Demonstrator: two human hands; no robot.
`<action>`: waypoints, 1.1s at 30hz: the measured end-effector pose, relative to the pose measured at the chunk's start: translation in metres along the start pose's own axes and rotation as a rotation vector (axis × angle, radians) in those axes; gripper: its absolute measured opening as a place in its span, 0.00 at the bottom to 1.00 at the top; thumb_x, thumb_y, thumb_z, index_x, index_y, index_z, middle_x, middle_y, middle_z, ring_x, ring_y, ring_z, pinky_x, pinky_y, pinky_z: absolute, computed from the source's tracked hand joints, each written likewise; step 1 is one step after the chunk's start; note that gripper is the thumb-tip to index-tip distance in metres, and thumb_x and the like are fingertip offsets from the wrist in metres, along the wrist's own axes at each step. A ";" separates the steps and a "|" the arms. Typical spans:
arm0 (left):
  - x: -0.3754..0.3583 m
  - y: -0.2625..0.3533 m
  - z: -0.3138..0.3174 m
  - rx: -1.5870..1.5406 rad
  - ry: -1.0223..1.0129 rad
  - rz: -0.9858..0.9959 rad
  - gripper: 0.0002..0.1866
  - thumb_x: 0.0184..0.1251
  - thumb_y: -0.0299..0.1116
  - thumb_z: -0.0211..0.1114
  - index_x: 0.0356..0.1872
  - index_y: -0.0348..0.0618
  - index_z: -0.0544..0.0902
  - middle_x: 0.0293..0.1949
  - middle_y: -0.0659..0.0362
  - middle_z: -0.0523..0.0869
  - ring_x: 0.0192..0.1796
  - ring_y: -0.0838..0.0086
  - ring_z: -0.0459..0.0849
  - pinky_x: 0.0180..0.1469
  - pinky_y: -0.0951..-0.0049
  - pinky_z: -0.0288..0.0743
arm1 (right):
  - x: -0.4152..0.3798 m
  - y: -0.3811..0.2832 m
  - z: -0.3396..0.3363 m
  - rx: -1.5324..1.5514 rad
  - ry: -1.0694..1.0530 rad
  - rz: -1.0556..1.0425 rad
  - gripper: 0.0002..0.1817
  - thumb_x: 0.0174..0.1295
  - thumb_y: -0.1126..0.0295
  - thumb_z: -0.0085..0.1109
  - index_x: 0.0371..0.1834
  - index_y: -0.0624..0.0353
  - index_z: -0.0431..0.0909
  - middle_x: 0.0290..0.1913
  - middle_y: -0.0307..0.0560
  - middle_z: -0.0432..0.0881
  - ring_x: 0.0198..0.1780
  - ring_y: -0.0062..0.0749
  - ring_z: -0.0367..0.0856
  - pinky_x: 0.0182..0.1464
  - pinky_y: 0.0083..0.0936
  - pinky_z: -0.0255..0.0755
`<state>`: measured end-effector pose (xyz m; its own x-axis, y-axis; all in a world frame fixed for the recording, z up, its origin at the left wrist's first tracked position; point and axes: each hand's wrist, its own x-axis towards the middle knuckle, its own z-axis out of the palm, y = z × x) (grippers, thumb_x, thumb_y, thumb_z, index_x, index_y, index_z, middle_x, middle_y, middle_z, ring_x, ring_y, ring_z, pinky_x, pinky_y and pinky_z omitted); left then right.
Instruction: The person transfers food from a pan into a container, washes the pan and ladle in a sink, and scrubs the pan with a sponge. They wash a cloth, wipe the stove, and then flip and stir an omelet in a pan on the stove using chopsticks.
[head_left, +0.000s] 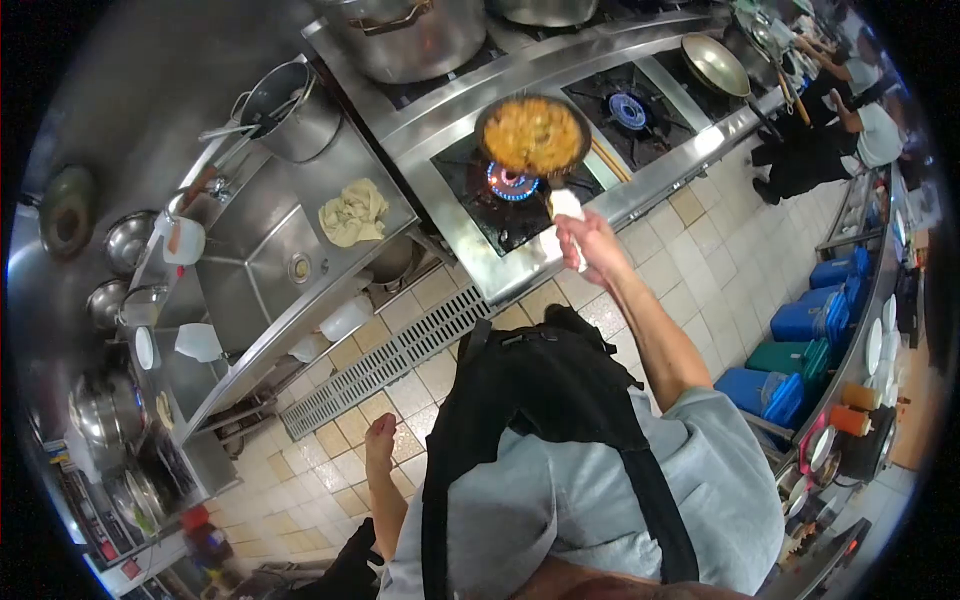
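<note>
My right hand [592, 246] is wrapped round the handle of a frying pan, with a folded white cloth [566, 206] between palm and handle. In the frying pan [481, 128] lies chunky orange-brown food [530, 138] that fills it nearly to the rim. The pan is over the far part of a lit gas burner [513, 182], whose blue and orange flames show on the near side. My left hand [380, 438] hangs low at my side above the tiled floor, loosely open and holding nothing.
A second burner [627, 111] burns to the right, near an empty-looking pan [716, 66]. Large pots [410, 45] stand behind. On the left are a sink [245, 270], a crumpled cloth [354, 212] and a pot with utensils [300, 120]. Other people [880, 135] stand far right, beyond lidded bins [810, 318].
</note>
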<state>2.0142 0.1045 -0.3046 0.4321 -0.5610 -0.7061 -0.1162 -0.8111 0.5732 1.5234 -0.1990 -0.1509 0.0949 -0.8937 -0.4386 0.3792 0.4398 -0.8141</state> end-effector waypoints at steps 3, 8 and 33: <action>0.009 -0.007 -0.008 -0.044 0.022 0.024 0.25 0.69 0.44 0.68 0.58 0.34 0.82 0.42 0.58 0.87 0.43 0.76 0.79 0.49 0.72 0.74 | 0.016 -0.050 0.017 -0.186 0.014 -0.308 0.07 0.70 0.68 0.56 0.39 0.58 0.70 0.21 0.37 0.71 0.15 0.21 0.68 0.14 0.22 0.61; 0.011 -0.029 -0.019 -0.089 0.078 0.021 0.29 0.66 0.50 0.69 0.58 0.35 0.82 0.43 0.57 0.85 0.42 0.75 0.79 0.45 0.74 0.70 | 0.037 -0.111 0.045 -0.315 0.083 -0.622 0.09 0.73 0.63 0.56 0.41 0.56 0.71 0.23 0.33 0.71 0.16 0.18 0.68 0.15 0.21 0.61; -0.019 -0.030 0.010 -0.062 -0.110 -0.102 0.36 0.66 0.52 0.70 0.66 0.35 0.76 0.60 0.53 0.83 0.59 0.66 0.80 0.63 0.66 0.72 | -0.009 0.015 -0.048 -0.014 -0.040 0.002 0.09 0.67 0.70 0.60 0.45 0.56 0.70 0.21 0.37 0.72 0.14 0.19 0.66 0.13 0.21 0.61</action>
